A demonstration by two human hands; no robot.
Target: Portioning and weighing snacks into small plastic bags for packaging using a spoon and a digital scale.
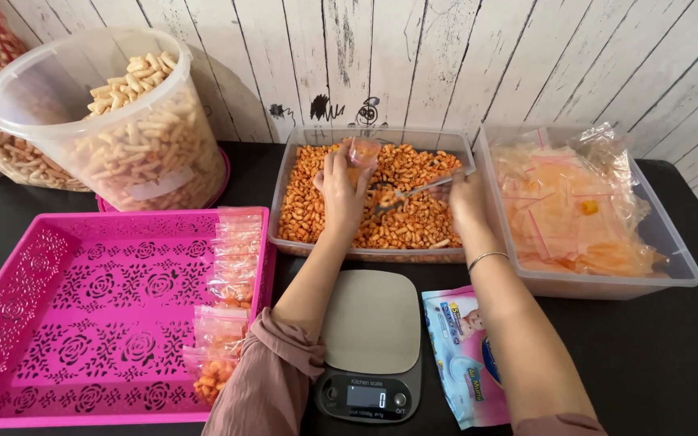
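Observation:
My left hand point(341, 190) holds a small clear plastic bag point(363, 153) upright over a clear tub of orange snack pieces point(304, 214). My right hand point(464, 196) grips a metal spoon point(404, 194) whose bowl lies low among the snacks just right of the bag. A kitchen scale point(369, 339) with a bare platform sits in front of the tub, between my forearms. Several filled small bags point(232, 278) are lined along the right edge of a pink perforated tray point(82, 315).
A clear tub of unfilled zip bags point(575, 210) stands at the right. A large round tub of pale stick snacks point(115, 121) sits at the back left. A wet-wipes pack point(458, 347) lies beside the scale. A white plank wall runs behind the black table.

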